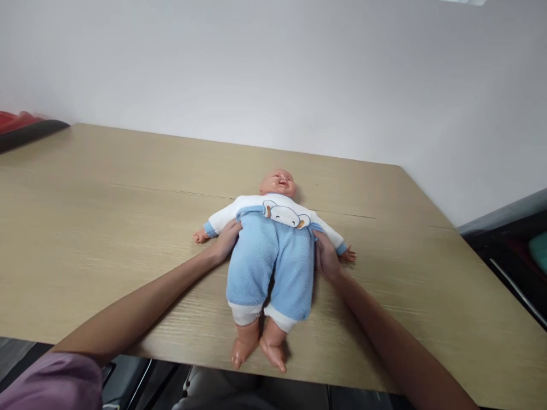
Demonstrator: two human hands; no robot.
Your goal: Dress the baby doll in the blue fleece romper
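A baby doll [278, 183] lies on its back on the wooden table, head away from me and bare feet near the front edge. It wears a white top [226, 215] with blue cuffs and light blue trousers [273, 256] with white ankle bands. An animal-face patch [285, 216] spans the waist. At the left side of the waist, my left hand [228, 239] is closed on the trousers' edge, its fingertips hidden by cloth. My right hand [327, 256] grips the trousers at the opposite side, with its fingers partly hidden.
The light wooden table [128, 228] reaches back to a pale wall [256, 74]. Something red [19, 121] with a dark edge is at the far left. A black object [508, 250] stands beyond the right table edge. Chair parts [128, 376] show below the front edge.
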